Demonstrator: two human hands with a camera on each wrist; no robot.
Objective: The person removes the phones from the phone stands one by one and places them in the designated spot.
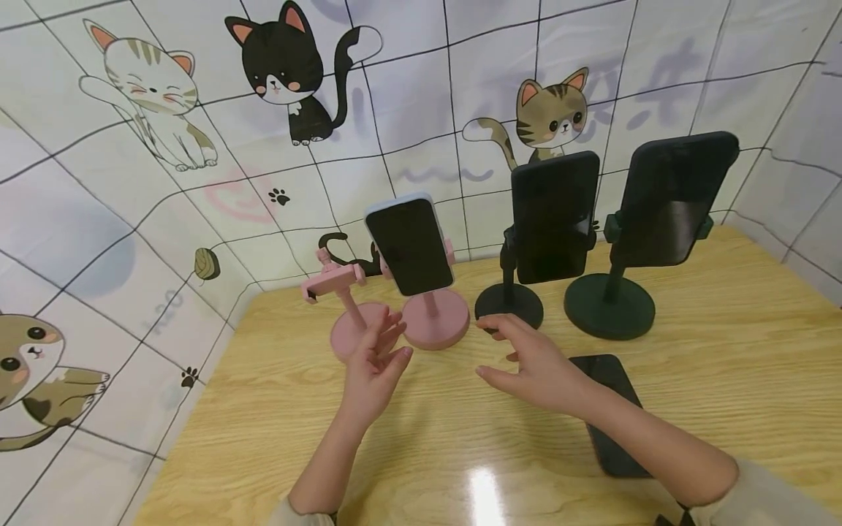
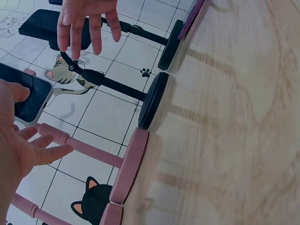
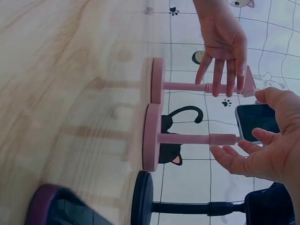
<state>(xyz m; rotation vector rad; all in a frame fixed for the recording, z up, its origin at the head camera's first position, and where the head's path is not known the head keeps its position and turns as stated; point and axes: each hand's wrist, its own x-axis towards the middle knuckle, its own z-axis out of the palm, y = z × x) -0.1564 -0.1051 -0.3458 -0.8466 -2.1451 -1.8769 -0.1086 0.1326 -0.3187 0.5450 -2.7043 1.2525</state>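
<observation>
In the head view my left hand (image 1: pixel 373 372) is raised in front of the two pink stands, fingers spread and nothing in them. My right hand (image 1: pixel 536 365), also bare and loosely bent, hovers before the black stand (image 1: pixel 509 301). A light-framed smartphone (image 1: pixel 411 247) sits upright in the right-hand pink phone stand (image 1: pixel 435 325), between and beyond both hands. To its left, the other pink phone stand (image 1: pixel 332 281) has a bare holder. The left wrist view shows the left palm (image 2: pixel 18 150) overlapping the light-framed phone; the right wrist view shows the right palm (image 3: pixel 267 154) beside it.
The black stand carries a dark phone (image 1: pixel 554 219). A dark green stand (image 1: pixel 608 310) at the right carries another phone (image 1: pixel 677 201). One more phone (image 1: pixel 612 438) lies flat on the wooden table (image 1: pixel 408 467), partly under my right forearm. A cat-patterned wall sheet (image 1: pixel 408 95) rises behind.
</observation>
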